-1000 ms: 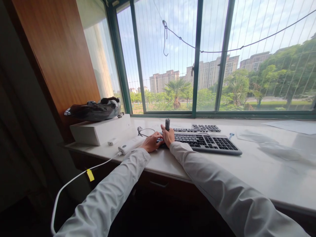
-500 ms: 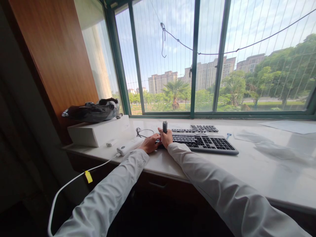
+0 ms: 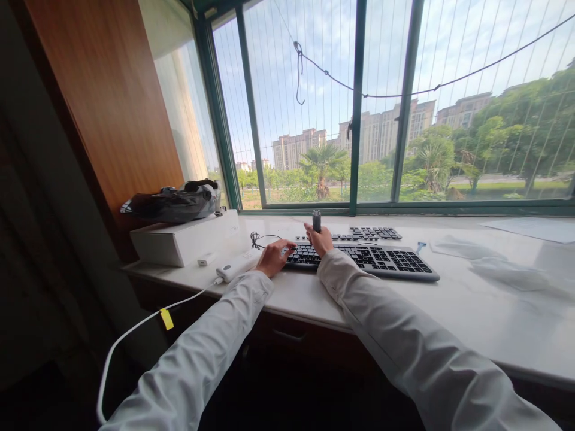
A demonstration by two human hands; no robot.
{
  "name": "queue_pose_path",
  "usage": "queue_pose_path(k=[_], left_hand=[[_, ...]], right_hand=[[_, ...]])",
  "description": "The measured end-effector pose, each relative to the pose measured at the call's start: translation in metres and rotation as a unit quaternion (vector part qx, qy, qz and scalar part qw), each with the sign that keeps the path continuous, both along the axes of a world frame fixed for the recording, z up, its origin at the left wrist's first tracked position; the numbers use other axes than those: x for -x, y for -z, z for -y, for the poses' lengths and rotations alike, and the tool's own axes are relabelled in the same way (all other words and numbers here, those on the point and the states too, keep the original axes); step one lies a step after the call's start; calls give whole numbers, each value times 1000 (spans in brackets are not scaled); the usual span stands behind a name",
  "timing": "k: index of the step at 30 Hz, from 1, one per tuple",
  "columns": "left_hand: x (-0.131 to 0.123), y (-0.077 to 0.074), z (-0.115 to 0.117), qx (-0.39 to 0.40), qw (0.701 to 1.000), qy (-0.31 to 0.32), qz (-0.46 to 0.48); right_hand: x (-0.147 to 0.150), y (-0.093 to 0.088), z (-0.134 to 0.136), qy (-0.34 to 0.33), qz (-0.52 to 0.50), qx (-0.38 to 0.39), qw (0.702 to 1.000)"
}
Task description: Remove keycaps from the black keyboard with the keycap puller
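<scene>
On the desk lies a black and grey keyboard [image 3: 386,260]. Keycaps [image 3: 375,233] are laid out in rows behind it, apart from its body. My right hand [image 3: 320,240] is closed around a dark grey, stubby tool [image 3: 317,221] held upright over the keyboard's left half; its lower end is hidden by the hand. At the keyboard's back left corner is my left hand [image 3: 275,256], thumb and forefinger close together in a pinch. Whatever is between those fingertips is too small to make out.
A white power strip [image 3: 238,265] with a white cable [image 3: 148,323] lies left of my left hand. Farther left, a dark bag [image 3: 175,202] rests on a white box [image 3: 184,239]. Clear plastic bags [image 3: 503,266] and paper [image 3: 534,228] are at right, below the window.
My right hand has moved right along the keyboard with the dark tool, away from my left hand. The left hand has lifted slightly, its fingers now at the back left corner.
</scene>
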State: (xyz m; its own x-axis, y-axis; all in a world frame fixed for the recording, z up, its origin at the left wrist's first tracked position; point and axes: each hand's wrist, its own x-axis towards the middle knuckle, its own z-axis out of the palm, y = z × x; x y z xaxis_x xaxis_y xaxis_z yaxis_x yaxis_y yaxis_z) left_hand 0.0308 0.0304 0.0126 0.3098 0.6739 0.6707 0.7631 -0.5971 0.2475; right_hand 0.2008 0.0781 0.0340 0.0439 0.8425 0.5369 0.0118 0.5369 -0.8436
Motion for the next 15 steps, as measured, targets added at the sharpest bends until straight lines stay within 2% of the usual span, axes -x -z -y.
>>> queue_pose_path(k=[3,6,11,15], left_hand=[[0,0,1,-12,1000,-1,27],[1,0,1,-34,999,2,40],[2,1,-2,-52,998,-17,44],[3,2,-4,-52,997,-34,40]], right_hand=[[-11,-1,2,69,176,-57,980],[-15,-2,8,80,306,-94,944],[-14,-1,16,113,426,-120,890],[-16,1,17,108,455,-131,874]])
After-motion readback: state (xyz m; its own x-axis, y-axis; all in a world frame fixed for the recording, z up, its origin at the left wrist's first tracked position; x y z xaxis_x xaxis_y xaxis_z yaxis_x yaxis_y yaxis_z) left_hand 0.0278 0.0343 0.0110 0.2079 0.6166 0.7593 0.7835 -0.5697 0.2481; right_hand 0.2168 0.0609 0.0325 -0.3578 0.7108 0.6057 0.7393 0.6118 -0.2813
